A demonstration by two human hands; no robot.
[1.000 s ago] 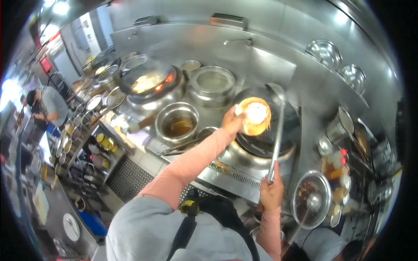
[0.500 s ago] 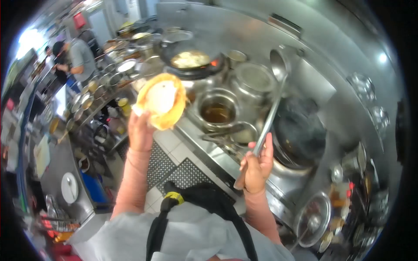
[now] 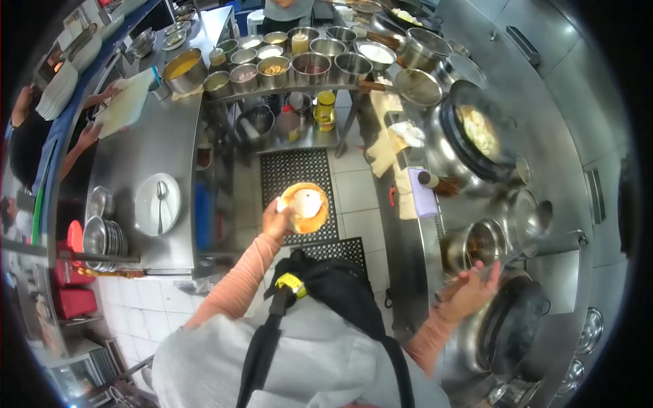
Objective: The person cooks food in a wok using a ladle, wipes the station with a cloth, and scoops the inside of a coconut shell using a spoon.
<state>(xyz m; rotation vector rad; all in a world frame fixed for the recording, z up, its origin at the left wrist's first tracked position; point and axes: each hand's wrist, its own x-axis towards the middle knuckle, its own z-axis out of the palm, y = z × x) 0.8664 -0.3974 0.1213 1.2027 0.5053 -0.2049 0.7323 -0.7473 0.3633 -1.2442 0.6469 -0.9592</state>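
My left hand (image 3: 275, 223) grips the edge of a round, orange-yellow dish-like thing (image 3: 317, 220) with a bright white middle; I cannot make out what it is. It is held over the floor mat. My right hand (image 3: 469, 296) is closed around the handle of a long metal ladle (image 3: 518, 254), whose bowl end points away toward the stove's back. Below the ladle stands a pot of brown liquid (image 3: 457, 253). A dark wok (image 3: 520, 333) sits on the burner beside my right hand. Farther along, another wok (image 3: 500, 139) contains pale yellowish food.
Several metal pots (image 3: 311, 68) with ingredients line the shelf ahead. On the left counter (image 3: 173, 122) lies a white plate (image 3: 146, 205) with a spoon. A co-worker's hands (image 3: 88, 132) are at a cutting board (image 3: 129, 102). Towels (image 3: 386, 156) hang along the stove edge.
My view has swung left toward the counter and shelf. The orange-yellow thing is now lower, above the floor mat. Both hands keep hold of what they carry.
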